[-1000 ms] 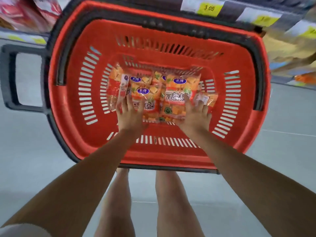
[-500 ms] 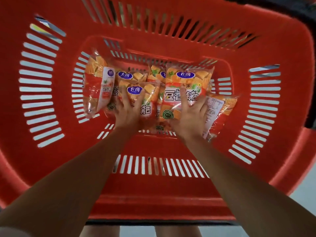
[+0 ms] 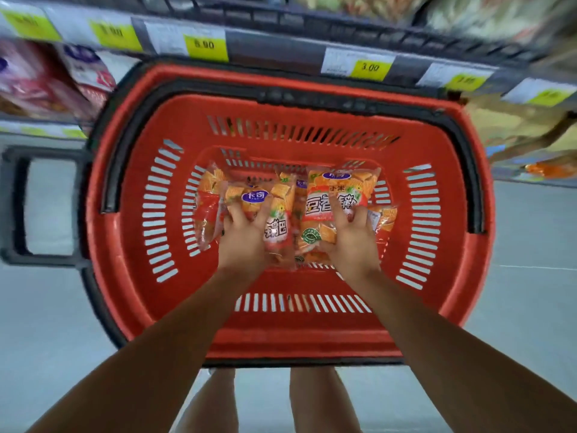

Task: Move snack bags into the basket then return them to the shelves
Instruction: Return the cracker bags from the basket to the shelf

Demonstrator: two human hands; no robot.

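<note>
Left hand (image 3: 246, 235) and right hand (image 3: 352, 235) each curl fingers around orange snack bags (image 3: 337, 195) inside red basket (image 3: 131, 245), below shelf (image 3: 281, 54).

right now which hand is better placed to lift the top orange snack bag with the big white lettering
Right. The right hand already has its fingers spread on that orange plastic snack bag; the left hand grips other bags on the left of the red basket.

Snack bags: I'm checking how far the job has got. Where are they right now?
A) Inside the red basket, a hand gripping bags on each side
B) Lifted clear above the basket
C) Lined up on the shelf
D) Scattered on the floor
A: the snack bags lie on the floor of the red basket, with the left hand and right hand each closed on some.
</note>
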